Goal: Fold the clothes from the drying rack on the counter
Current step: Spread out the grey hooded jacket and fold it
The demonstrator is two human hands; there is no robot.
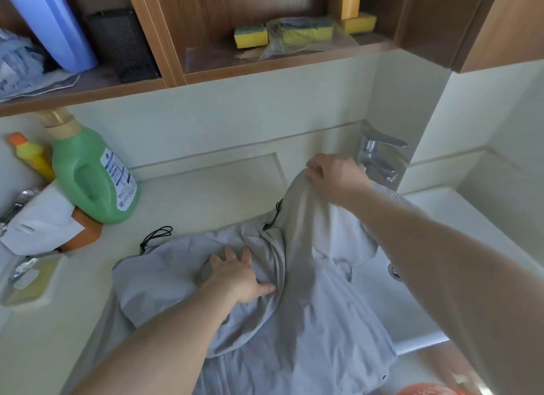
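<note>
Both bare forearms reach in from the bottom edge, and between them a grey garment [309, 321] sprawls over the pale counter [206, 188], its right side spilling towards the sink basin [426, 291]. Left hand [238, 276] lies flat on the bunched cloth, fingers spread, thumb tucked against a fold, pressing it down. Right hand [332, 175] is up near the chrome tap [379, 156], fingers curled and pinching a peak of the grey fabric, lifting it clear so the cloth hangs in a long ridge down to the pile. A black drawstring [156, 235] loops out onto the counter just beyond the garment's far-left edge. Over at the left stands a green detergent jug [91, 176], with a yellow bottle [32, 156] beside it. Up on the wooden shelf [265, 64] sit yellow sponges [250, 36].
</note>
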